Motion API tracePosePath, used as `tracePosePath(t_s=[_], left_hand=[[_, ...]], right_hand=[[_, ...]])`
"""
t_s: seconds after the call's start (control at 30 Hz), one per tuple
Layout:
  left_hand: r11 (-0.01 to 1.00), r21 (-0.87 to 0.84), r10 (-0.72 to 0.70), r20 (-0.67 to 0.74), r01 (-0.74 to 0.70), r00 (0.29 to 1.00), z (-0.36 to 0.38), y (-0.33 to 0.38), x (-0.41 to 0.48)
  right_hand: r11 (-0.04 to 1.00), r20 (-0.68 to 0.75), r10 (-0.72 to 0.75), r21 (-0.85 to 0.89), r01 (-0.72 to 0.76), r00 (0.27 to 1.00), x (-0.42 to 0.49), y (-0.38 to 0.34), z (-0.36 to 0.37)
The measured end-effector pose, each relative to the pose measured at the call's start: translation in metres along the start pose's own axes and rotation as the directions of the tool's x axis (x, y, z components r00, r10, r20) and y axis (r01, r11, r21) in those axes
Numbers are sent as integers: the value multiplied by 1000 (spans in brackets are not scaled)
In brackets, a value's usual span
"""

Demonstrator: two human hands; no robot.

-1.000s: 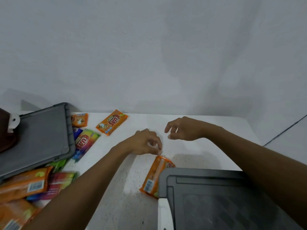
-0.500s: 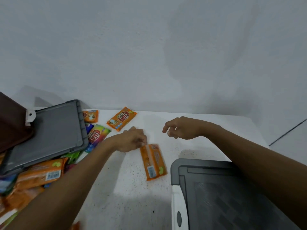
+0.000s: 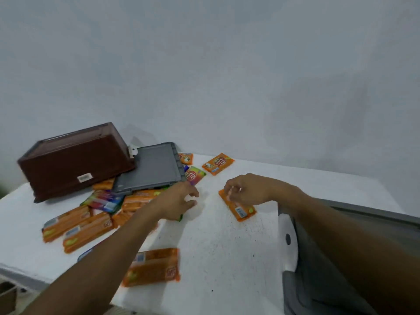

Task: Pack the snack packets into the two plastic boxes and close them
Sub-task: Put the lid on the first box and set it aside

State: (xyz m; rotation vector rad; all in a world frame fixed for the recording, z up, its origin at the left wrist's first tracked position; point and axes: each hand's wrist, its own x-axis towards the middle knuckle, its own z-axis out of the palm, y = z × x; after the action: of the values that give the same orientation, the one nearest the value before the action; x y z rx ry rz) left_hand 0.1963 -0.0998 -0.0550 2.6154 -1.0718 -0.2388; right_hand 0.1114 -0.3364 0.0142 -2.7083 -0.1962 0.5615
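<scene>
A brown plastic box [image 3: 72,163] lies tipped over at the back left, its grey lid [image 3: 152,168] hanging open over a pile of orange and multicoloured snack packets [image 3: 77,226]. My left hand [image 3: 179,200] hovers empty, fingers spread, beside the lid's corner. My right hand [image 3: 246,189] rests its fingertips on the far end of an orange packet [image 3: 241,209] lying flat on the white table [image 3: 227,258]. A second box with a grey lid [image 3: 318,258] sits at the near right under my right forearm. Another orange packet [image 3: 152,267] lies near the front edge.
More packets lie at the back: an orange one [image 3: 217,163], a rainbow one [image 3: 195,175] and a small orange one [image 3: 186,158]. A grey wall stands behind the table. The table's left edge drops off beside the brown box.
The view has swung left, bringing the brown box and the packet pile into sight. My left hand let go of the orange packet and moved left. My right hand came down onto that packet.
</scene>
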Motion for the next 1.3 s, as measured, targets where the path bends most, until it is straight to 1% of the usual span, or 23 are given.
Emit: tracePosePath(t_s=[0.1, 0.17, 0.2, 0.23, 0.27, 0.33, 0.4, 0.47, 0.53, 0.57, 0.63, 0.7, 0.73, 0.8, 0.87, 0.97, 1.1, 1.2, 1.3], left_hand=[[998, 53, 33, -95, -28, 995, -4, -19, -48], [995, 96, 22, -152, -7, 988, -3, -37, -82], [993, 114, -6, -170, 26, 985, -4, -46, -97], [990, 123, -45, -168, 66, 985, -5, -56, -112], [986, 123, -93, -150, 112, 984, -5, -65, -126], [973, 128, -176, -130, 193, 976, -9, -82, -149], [953, 142, -250, -134, 269, 959, -10, -101, -168], [939, 152, -289, -142, 309, 947, -8, -122, -182], [916, 154, -348, -149, 370, 925, -11, -140, -193], [900, 151, -387, -149, 408, 910, -13, -152, -196], [872, 152, -455, -96, 465, 885, -18, -176, -202], [878, 191, -442, -32, 440, 896, -16, -193, -209], [890, 214, -406, -32, 404, 913, -12, -198, -211], [908, 237, -337, -82, 347, 938, -5, -202, -214], [923, 236, -284, -113, 304, 952, -3, -203, -213], [947, 236, -202, -88, 217, 975, 0, -202, -210], [962, 219, -152, -64, 162, 986, 6, -184, -201], [967, 201, -145, -60, 154, 988, 8, -178, -194], [970, 203, -128, -43, 134, 991, 9, -168, -185]], right_hand=[[1000, -6, 14, -6, -14, 1000, -8, -30, 24], [993, -12, 33, -114, -35, 999, -8, -50, 44], [982, -24, 42, -184, -46, 999, -8, -59, 54], [976, -18, 48, -214, -51, 999, -7, -69, 64], [980, 11, 60, -190, -57, 998, -6, -79, 74], [994, 54, 69, -86, -64, 996, -3, -99, 91], [997, 32, 73, -1, -73, 997, 3, -118, 107], [991, -40, 98, 96, -94, 994, 13, -137, 124], [969, -167, 171, 207, -134, 971, 24, -156, 146], [960, -243, 215, 229, -160, 946, 29, -166, 158], [960, -371, 273, 170, -224, 887, 41, -189, 181], [950, -439, 306, 84, -301, 844, 53, -212, 200], [939, -459, 325, 55, -338, 827, 58, -222, 207], [917, -506, 354, 24, -397, 787, 66, -233, 214], [900, -534, 385, 35, -435, 753, 68, -235, 216], [880, -568, 424, 73, -470, 706, 68, -233, 218], [867, -602, 448, 111, -486, 661, 73, -227, 215], [859, -597, 465, 123, -498, 654, 72, -219, 213], [828, -583, 500, 106, -550, 641, 66, -208, 210]])
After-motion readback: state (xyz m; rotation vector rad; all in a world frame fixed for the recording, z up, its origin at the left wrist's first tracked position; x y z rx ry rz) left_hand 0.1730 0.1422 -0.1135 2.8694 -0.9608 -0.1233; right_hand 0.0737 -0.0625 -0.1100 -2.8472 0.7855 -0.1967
